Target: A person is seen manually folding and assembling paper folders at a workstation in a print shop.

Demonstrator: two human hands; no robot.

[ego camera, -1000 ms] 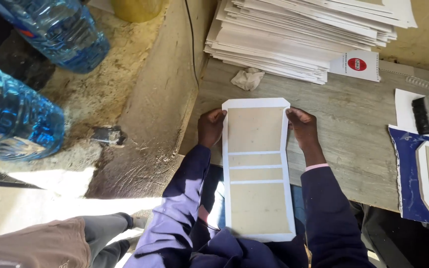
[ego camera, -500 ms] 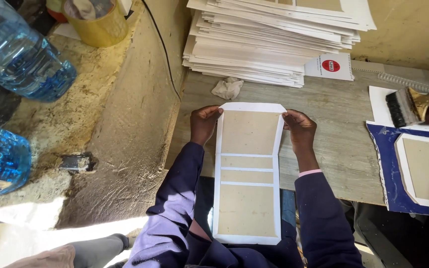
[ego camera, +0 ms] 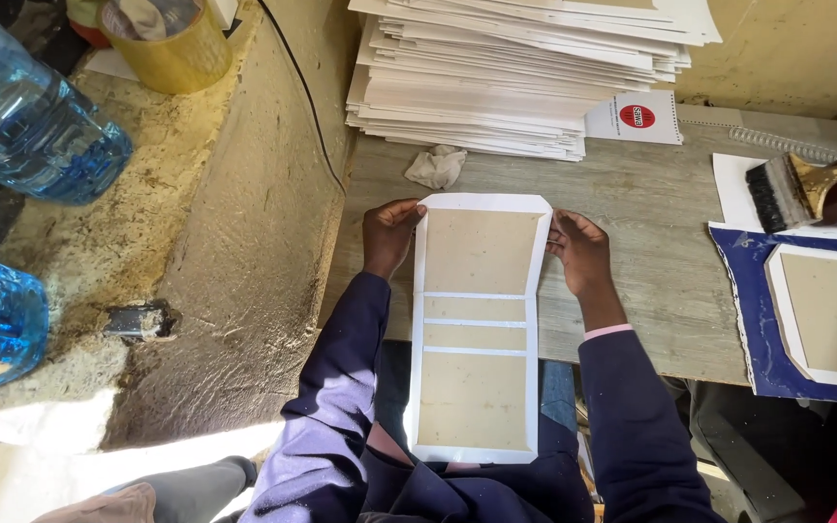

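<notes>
Got my left hand (ego camera: 387,235) and right hand (ego camera: 581,250) pinching the top side edges of a long white sheet with brown board panels (ego camera: 477,324), mid-frame, lying across the wooden table (ego camera: 651,208) edge toward my lap. Paper stack (ego camera: 515,77) sits above, crumpled tissue (ego camera: 436,166) nearby.

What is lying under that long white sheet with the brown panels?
The far half of the long white sheet lies on the grey wooden table; the near half overhangs the lap. The tabletop directly beneath it is covered.

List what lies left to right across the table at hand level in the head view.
Left hand → white-bordered board cover → right hand → blue sheet bearing another board piece.
</notes>
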